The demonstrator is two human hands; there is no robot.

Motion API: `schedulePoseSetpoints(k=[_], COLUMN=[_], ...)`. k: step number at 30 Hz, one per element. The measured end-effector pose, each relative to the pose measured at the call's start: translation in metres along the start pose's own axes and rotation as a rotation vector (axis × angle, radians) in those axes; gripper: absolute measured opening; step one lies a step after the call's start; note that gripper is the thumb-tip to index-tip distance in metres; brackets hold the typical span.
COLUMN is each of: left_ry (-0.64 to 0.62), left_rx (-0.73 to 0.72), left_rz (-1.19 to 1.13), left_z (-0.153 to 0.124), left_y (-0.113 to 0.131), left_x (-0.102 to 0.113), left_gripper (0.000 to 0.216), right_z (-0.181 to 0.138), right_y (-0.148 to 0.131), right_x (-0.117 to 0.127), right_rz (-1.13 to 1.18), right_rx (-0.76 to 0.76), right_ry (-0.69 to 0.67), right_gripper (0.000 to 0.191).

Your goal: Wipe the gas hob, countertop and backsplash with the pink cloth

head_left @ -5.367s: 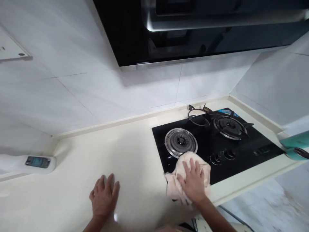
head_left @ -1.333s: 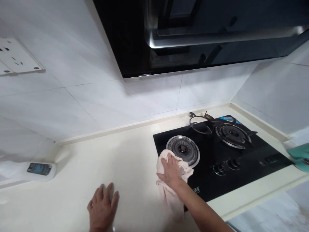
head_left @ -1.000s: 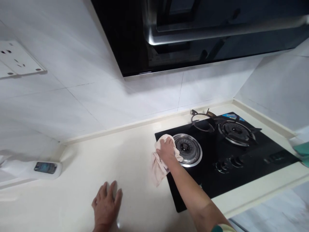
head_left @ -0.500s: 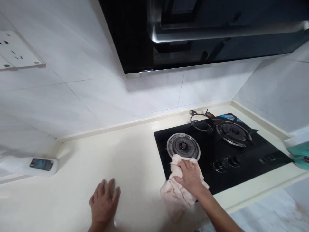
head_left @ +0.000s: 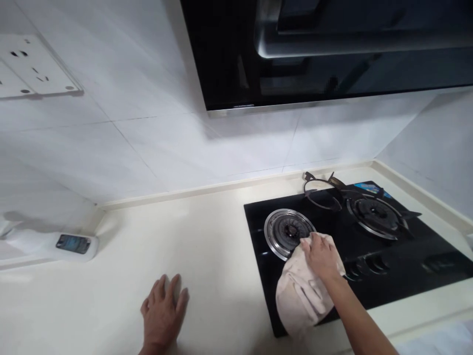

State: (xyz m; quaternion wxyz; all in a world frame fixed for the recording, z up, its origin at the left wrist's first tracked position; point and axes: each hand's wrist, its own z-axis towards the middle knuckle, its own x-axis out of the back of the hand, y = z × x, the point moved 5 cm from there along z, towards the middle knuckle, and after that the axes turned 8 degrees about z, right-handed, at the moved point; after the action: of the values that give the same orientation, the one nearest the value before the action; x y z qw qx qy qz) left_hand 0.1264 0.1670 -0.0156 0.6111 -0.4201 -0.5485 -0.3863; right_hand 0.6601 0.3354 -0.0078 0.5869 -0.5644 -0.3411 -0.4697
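My right hand (head_left: 320,254) is closed on a pale pink cloth (head_left: 303,291), pressing it against the lower right rim of the left burner (head_left: 289,230). Folds of the cloth trail down over the front part of the black glass gas hob (head_left: 258,256). My left hand (head_left: 163,310) rests palm down on the cream countertop (head_left: 207,276), fingers spread, holding nothing. The left burner has no pan support over it. The fingertips of my right hand are partly sunk in the cloth.
A loose black pan support (head_left: 323,195) lies at the hob's back edge, beside the right burner (head_left: 377,213) with its own support. Control knobs (head_left: 369,266) sit to the right of my right hand. A white bottle (head_left: 51,246) lies at left. The range hood (head_left: 325,74) hangs above.
My right hand has slid the cloth rightward along the burner's rim, and the cloth has spread lower over the hob. My left hand stays on the countertop. The view has shifted slightly.
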Motion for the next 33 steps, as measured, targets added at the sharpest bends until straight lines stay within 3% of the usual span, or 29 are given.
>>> schedulePoseSetpoints(k=[5, 9, 12, 18, 22, 29, 33], left_ry=[-0.008, 0.003, 0.000, -0.012, -0.016, -0.043, -0.047], left_rx=[-0.008, -0.010, -0.009, -0.007, 0.009, 0.012, 0.010], left_rz=[-0.006, -0.015, -0.031, -0.024, -0.016, -0.029, -0.039], left_z=[-0.001, -0.002, -0.002, -0.001, -0.001, 0.000, 0.000], left_y=[0.000, 0.001, 0.002, 0.003, 0.003, 0.004, 0.004], left_x=[-0.002, -0.002, 0.000, 0.001, 0.003, 0.006, 0.005], left_gripper=[0.059, 0.057, 0.057, 0.057, 0.057, 0.056, 0.058], right_z=[0.068, 0.113, 0.125, 0.089, 0.049, -0.017, -0.036], right_y=[-0.014, -0.045, -0.075, -0.141, -0.160, -0.133, -0.108], right_x=[0.002, -0.004, -0.009, -0.017, -0.015, 0.008, 0.022], right_rz=[-0.024, -0.040, -0.043, -0.027, -0.012, 0.050, 0.104], right_rx=[-0.103, -0.057, 0.027, 0.322, 0.507, 0.779, 0.856], right_ry=[-0.136, -0.180, -0.212, -0.250, -0.290, -0.293, -0.387], right_gripper=[0.051, 0.050, 0.047, 0.045, 0.040, 0.037, 0.043])
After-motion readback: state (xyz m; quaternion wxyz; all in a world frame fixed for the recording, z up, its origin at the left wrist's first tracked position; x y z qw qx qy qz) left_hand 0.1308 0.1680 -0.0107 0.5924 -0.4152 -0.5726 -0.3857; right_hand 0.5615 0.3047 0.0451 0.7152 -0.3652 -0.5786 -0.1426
